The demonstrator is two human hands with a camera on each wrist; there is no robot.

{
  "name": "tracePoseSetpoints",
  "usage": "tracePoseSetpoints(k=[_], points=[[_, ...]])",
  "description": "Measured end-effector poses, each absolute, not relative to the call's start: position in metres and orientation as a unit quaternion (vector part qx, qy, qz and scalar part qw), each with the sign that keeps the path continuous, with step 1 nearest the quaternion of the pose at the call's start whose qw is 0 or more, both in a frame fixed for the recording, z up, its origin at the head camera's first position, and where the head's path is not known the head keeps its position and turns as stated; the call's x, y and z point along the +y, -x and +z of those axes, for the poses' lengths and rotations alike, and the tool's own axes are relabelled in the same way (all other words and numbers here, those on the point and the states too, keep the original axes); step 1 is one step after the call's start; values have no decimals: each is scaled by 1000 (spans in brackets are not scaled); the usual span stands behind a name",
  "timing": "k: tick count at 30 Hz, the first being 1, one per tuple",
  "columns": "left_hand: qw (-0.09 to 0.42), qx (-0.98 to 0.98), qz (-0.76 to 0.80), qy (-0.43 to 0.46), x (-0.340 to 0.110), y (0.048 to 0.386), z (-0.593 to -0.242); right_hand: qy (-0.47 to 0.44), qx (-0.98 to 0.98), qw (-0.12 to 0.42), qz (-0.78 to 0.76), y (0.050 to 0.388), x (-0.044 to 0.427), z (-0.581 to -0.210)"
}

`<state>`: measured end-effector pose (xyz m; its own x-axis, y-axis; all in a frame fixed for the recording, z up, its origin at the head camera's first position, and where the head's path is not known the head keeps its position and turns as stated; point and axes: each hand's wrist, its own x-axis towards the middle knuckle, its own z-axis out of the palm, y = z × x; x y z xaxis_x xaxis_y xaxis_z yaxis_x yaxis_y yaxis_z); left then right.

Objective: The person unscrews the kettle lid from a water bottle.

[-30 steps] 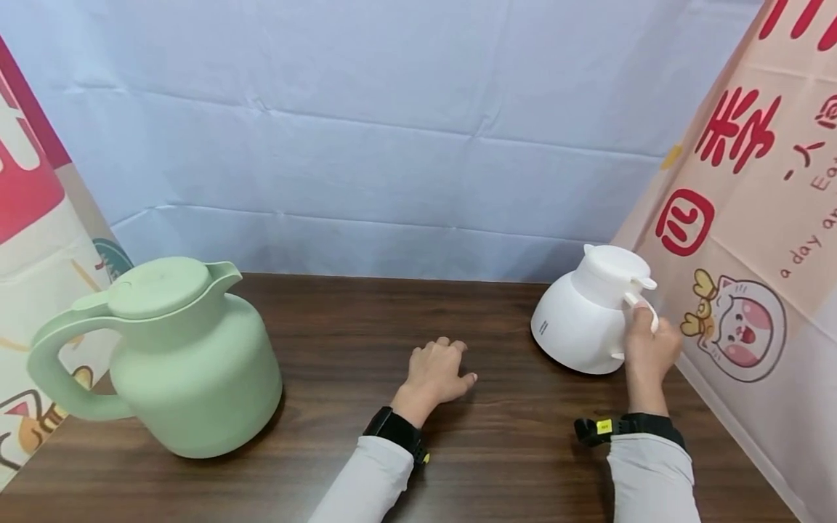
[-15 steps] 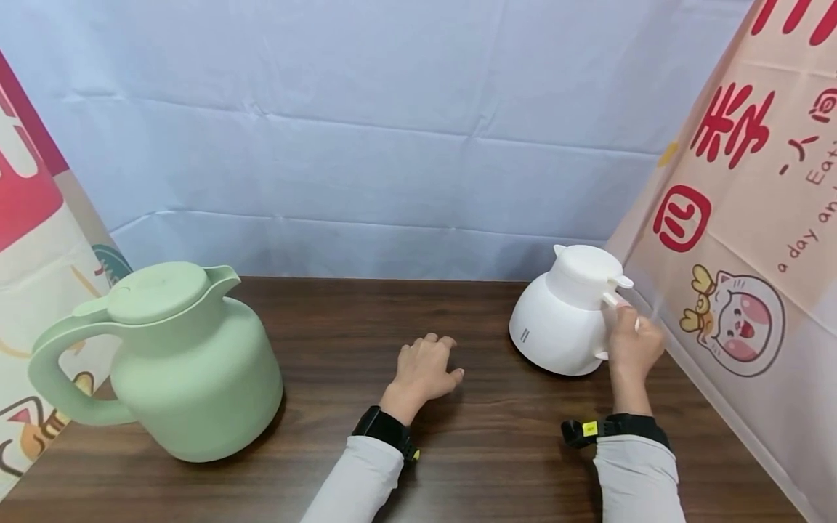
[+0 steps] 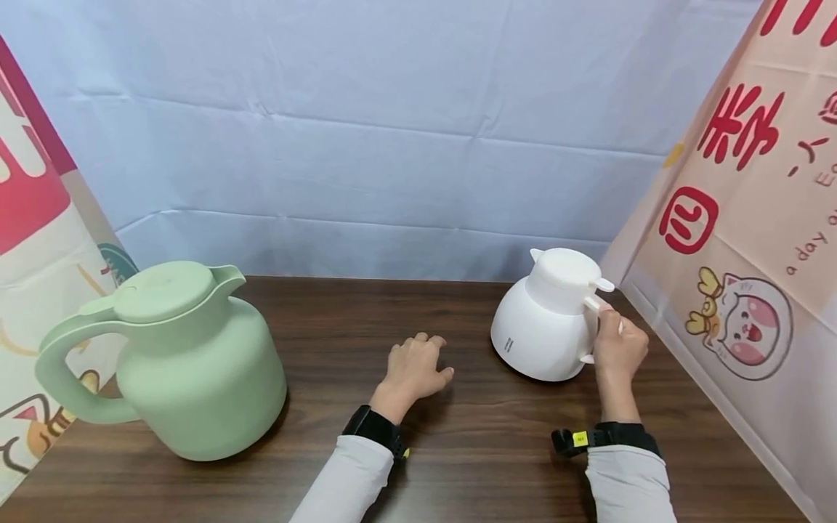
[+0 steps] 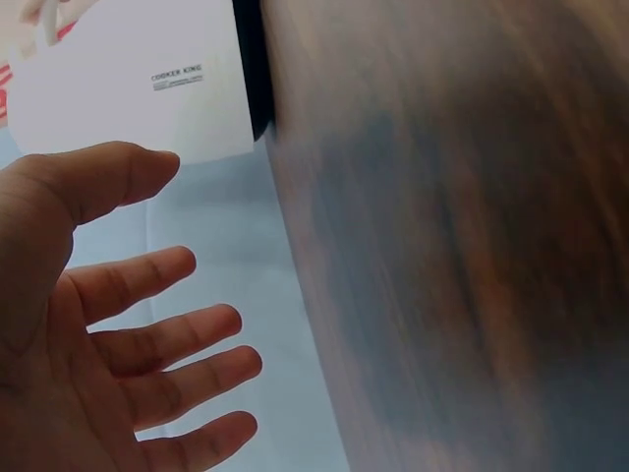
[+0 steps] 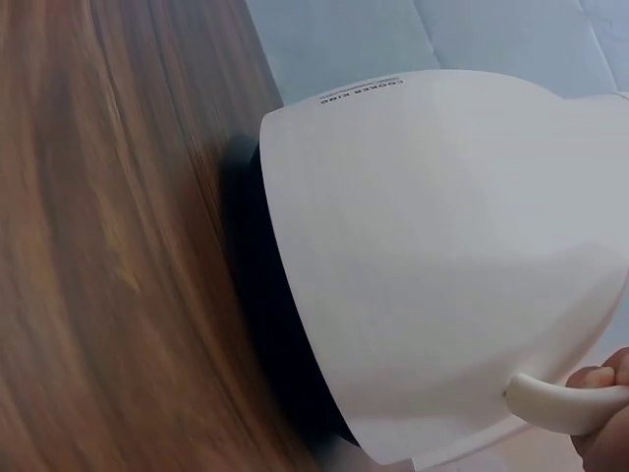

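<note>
My right hand (image 3: 620, 347) grips the handle of a white jug (image 3: 543, 334) at the right of the head view. The jug is upright, with a rounded body, a spouted lid and a black base. In the right wrist view, fingers (image 5: 614, 379) curl round the lower part of the white handle (image 5: 555, 405). Whether the base touches the table is hard to tell. To the jug's left, my left hand (image 3: 412, 369) hovers low over the table, fingers spread, holding nothing. The left wrist view has those fingers (image 4: 177, 339) apart from the white jug (image 4: 147, 98).
A large pale green jug (image 3: 203, 370) stands on the dark wooden table (image 3: 340, 334) at the left, handle to the left and spout to the right. A pale blue cloth (image 3: 366, 145) hangs behind, and printed cloths (image 3: 745, 240) border both sides.
The white jug has moved left with my right hand holding its handle. My left hand has also shifted a little left, fingers still spread. The green jug has stayed put.
</note>
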<state>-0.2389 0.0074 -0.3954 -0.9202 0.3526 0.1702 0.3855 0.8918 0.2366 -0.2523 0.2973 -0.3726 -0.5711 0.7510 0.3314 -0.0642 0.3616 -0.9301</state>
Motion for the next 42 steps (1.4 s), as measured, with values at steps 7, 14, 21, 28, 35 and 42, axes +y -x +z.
tracePoseSetpoints(k=[7,14,21,28,35,42], points=[[66,-969,-147,185,-1,241,-397,212,-732,406,504,251,287,-372],[71,-970,-152,174,-12,242,-396,195,-723,396,532,251,280,-373],[74,-971,-157,166,-22,241,-398,182,-713,382,559,252,275,-373],[73,-971,-159,163,-32,240,-400,160,-724,354,570,250,269,-373],[80,-970,-165,157,-37,243,-402,135,-718,327,599,250,263,-371],[77,-969,-179,154,-41,242,-402,104,-711,314,621,250,251,-374]])
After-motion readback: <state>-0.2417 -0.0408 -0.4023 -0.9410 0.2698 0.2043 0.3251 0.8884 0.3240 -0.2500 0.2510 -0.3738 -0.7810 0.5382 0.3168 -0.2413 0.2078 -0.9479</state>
